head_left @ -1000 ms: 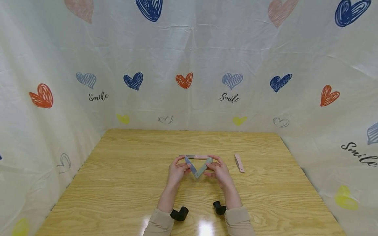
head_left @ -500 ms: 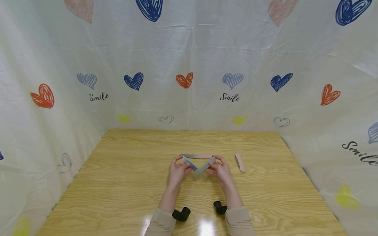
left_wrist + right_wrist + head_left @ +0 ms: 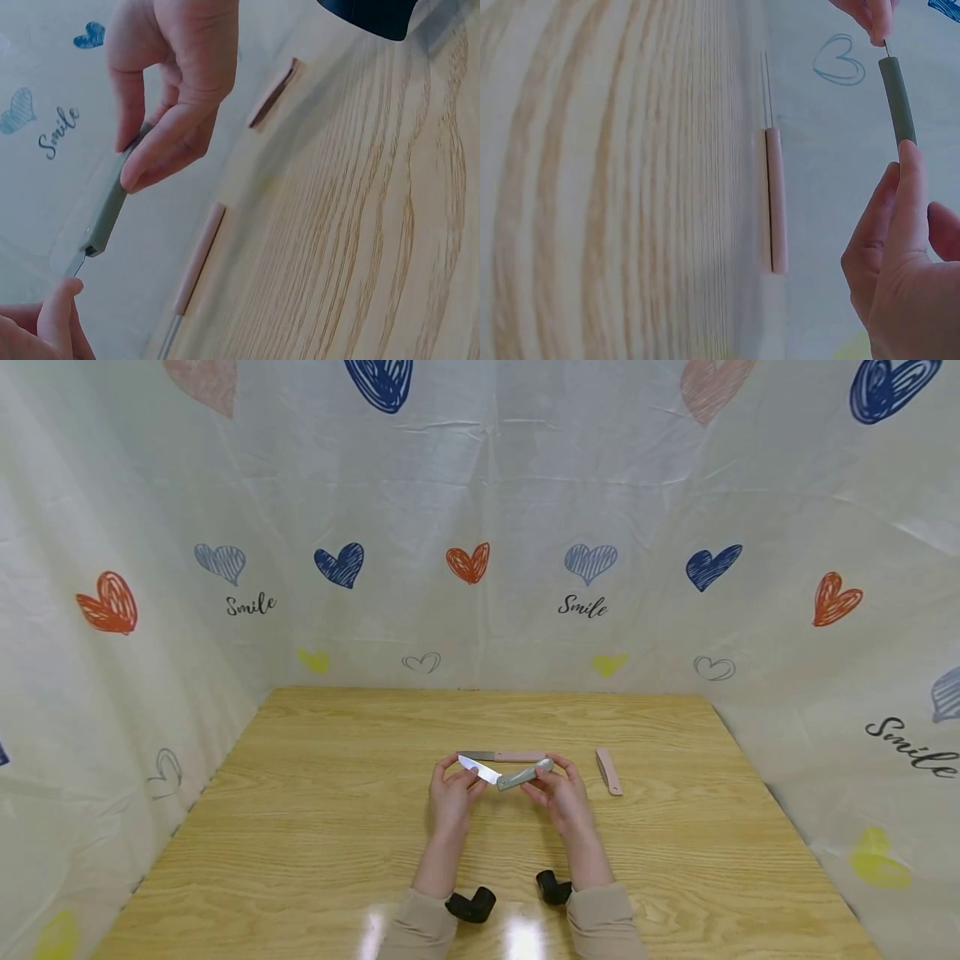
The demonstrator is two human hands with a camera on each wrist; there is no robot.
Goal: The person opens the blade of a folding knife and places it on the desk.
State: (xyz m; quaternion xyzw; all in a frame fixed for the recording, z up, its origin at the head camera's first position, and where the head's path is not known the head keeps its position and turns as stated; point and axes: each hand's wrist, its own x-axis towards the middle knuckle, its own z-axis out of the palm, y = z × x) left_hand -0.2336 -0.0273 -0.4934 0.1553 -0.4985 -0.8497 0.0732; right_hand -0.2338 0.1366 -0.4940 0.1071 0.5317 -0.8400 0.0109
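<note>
1. Left hand (image 3: 452,793) pinches the blade (image 3: 487,773) of a green-handled folding knife (image 3: 513,780), raised above the table (image 3: 337,827).
2. Right hand (image 3: 566,793) pinches its handle (image 3: 899,101).
3. An open pink-handled knife (image 3: 517,757) lies beyond; a folded pink knife (image 3: 610,772), to the right.

Head view wide and from above, facing forward and down over a wooden table (image 3: 330,827), wrist views close, low and turned sideways, all three sharing the green-handled knife (image 3: 512,780)
</note>
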